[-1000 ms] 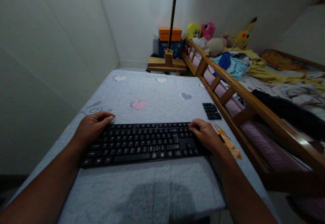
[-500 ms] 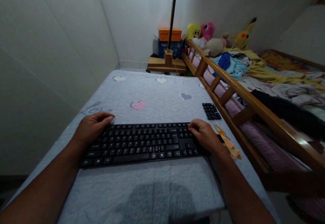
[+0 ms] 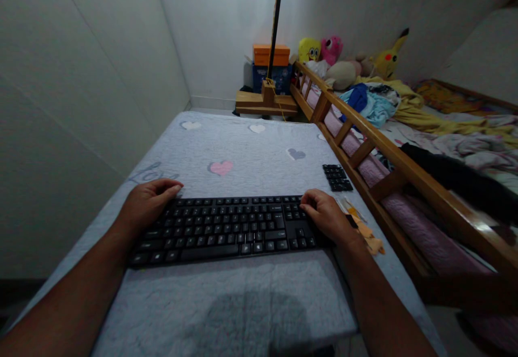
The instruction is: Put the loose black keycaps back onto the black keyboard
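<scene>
A black keyboard lies flat on the light blue quilted cover, its long side facing me. My left hand rests at the keyboard's far left corner. Its thumb and index fingertips meet just beyond the back edge, with nothing visible between them. Over the right end of the keyboard is my right hand, fingers curled in by the top of the key block; whatever the fingertips may hold is hidden. Loose black keycaps sit in a tidy block behind my right hand.
Beside my right wrist lie orange-tan pieces and a clear plastic item. A wooden bed rail runs along the right, with clothes and plush toys behind it. A dark pole on a wooden base stands at the far end.
</scene>
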A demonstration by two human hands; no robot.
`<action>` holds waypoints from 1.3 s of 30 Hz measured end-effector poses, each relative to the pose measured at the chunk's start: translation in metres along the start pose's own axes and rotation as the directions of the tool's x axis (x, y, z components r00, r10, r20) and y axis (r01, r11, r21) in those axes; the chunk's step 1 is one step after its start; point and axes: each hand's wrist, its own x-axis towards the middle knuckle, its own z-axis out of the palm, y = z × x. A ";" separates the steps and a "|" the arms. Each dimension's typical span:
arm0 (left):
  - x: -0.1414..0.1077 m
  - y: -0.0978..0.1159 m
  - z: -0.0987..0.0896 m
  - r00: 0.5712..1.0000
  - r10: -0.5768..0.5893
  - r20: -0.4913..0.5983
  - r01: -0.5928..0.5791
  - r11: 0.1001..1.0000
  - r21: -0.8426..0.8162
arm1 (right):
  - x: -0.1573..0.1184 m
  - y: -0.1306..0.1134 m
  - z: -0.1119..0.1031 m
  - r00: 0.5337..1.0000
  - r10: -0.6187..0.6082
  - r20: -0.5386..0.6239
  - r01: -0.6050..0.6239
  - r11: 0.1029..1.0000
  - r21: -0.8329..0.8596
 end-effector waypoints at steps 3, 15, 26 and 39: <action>0.000 0.000 0.000 1.000 -0.003 -0.006 0.003 1.000 -0.014 | -0.001 0.002 -0.002 1.000 0.007 0.007 -0.007 1.000 0.030; 0.002 -0.004 0.001 1.000 -0.009 -0.011 0.009 1.000 -0.019 | -0.005 0.002 -0.017 0.989 -0.015 0.146 -0.003 0.992 0.122; 0.003 -0.005 0.001 1.000 -0.009 -0.014 0.009 0.999 -0.032 | -0.004 0.006 -0.014 0.989 -0.087 0.116 0.076 0.992 0.101; 0.003 -0.008 0.001 1.000 -0.024 0.001 0.024 0.997 -0.072 | -0.007 0.032 -0.022 0.951 -0.100 -0.294 0.089 0.995 -0.051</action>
